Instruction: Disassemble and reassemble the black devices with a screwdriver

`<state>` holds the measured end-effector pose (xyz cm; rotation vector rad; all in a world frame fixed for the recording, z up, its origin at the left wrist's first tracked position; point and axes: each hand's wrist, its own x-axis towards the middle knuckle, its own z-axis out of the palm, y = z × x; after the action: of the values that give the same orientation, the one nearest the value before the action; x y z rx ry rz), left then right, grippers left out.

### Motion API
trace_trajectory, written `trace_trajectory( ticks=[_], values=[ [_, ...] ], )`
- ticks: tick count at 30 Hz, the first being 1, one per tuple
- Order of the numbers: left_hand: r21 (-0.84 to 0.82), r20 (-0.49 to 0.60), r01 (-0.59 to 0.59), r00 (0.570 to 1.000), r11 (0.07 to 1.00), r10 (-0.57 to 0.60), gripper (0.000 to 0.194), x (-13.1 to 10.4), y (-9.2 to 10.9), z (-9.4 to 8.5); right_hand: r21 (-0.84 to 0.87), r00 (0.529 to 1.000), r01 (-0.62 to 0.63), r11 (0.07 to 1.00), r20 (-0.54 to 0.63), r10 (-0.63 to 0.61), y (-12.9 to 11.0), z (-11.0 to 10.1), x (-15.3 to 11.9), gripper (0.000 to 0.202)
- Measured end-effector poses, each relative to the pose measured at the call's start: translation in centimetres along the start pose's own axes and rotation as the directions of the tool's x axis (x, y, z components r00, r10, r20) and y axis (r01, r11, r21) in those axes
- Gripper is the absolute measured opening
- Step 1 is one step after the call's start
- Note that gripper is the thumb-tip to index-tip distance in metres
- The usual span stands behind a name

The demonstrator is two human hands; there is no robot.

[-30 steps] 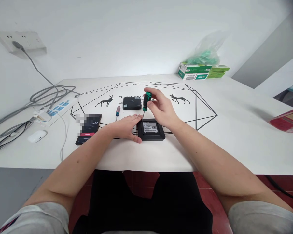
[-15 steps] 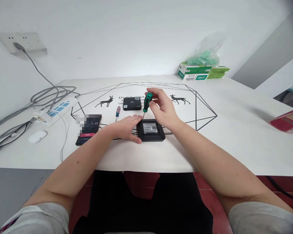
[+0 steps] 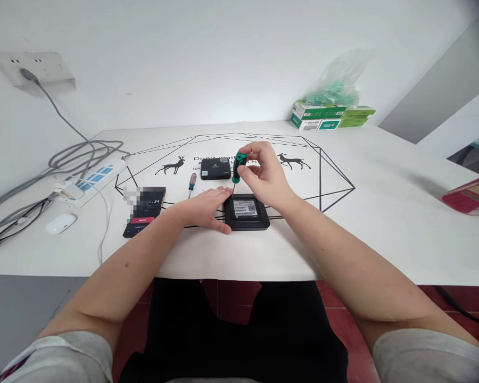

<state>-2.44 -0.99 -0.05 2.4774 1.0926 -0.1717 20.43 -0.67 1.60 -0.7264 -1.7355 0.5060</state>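
Note:
A black square electronic box [image 3: 246, 222] lies on the table with a white printed label in its recessed face. My left hand [image 3: 209, 206] rests flat at the left side of this box, fingers stretched toward its far corner and thumb touching its near corner. Closed around a green and black screwdriver [image 3: 237, 170] is my right hand [image 3: 266, 178]. The screwdriver stands slightly tilted, its tip at the box's far left corner. Whether a screw sits under the tip is too small to tell.
Behind the hands lie a second black box [image 3: 216, 168] and a smaller screwdriver [image 3: 192, 183]. At left are a phone [image 3: 146, 210], a white earphone case [image 3: 61, 223], a power strip [image 3: 99, 181] and glasses [image 3: 18, 226]. Green boxes [image 3: 319, 113] stand at the back; a red package [image 3: 471, 196] is at right.
The screwdriver's handle has shifted slightly left and my right fingers have changed their hold on it. My left hand stays against the box.

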Motion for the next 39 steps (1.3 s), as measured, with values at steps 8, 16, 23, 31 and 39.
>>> trace_trajectory(
  ticks=[8, 16, 23, 31, 39],
  values=[
    [0.004, 0.000, -0.015, 1.000, 1.000, 0.015, 0.137, 0.0, -0.1, 0.1, 0.001, 1.000, -0.018, 1.000, -0.018, 0.018, 0.9, 0.3, 0.0, 0.040],
    [-0.001, 0.001, -0.009, 1.000, 1.000, 0.009, 0.137, 0.0, 0.1, 0.1, -0.002, 1.000, -0.020, 1.000, -0.019, 0.019, 1.2, 0.1, -0.1, 0.039],
    [-0.013, 0.021, 0.014, 1.000, 1.000, -0.014, 0.142, -0.1, 0.4, -0.2, -0.006, 0.998, -0.021, 1.000, -0.052, 0.021, 1.3, 0.0, 0.0, 0.040],
    [-0.032, -0.023, -0.022, 1.000, 0.999, 0.021, 0.133, 0.0, -0.2, 0.0, 0.039, 0.995, -0.006, 0.999, -0.097, 0.010, 1.5, 0.0, 0.1, 0.039],
    [-0.023, -0.487, -0.086, 0.871, 0.996, 0.064, 0.035, 2.1, 0.1, 1.7, 0.075, 0.987, 0.058, 0.995, -0.151, -0.046, 2.2, 0.0, 0.0, 0.044]
  ],
)
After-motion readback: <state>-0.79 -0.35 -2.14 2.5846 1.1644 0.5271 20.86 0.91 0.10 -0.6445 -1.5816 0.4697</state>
